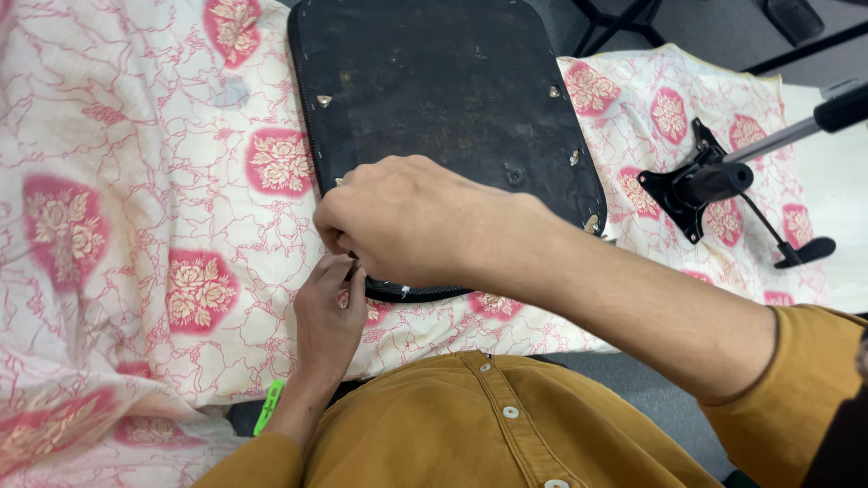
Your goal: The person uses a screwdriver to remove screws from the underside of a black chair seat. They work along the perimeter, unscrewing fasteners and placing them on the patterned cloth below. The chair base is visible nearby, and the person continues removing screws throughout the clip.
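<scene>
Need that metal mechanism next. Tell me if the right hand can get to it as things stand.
Probably yes: the black metal mechanism lies uncovered on the floral cloth, nothing between, though the right hand is busy at the black seat base.

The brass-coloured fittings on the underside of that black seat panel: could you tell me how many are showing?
4: one near the left edge, one at the upper right, one right of centre, one at the lower right corner. The right hand may hide more.

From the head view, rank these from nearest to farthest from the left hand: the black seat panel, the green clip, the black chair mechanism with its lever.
1. Black seat panel: its near edge lies right at the left hand, just above the fingers.
2. Green clip: below the hand, beside the wrist, at the cloth's edge.
3. Black chair mechanism: far off at the right, on the flowered cloth.
</scene>
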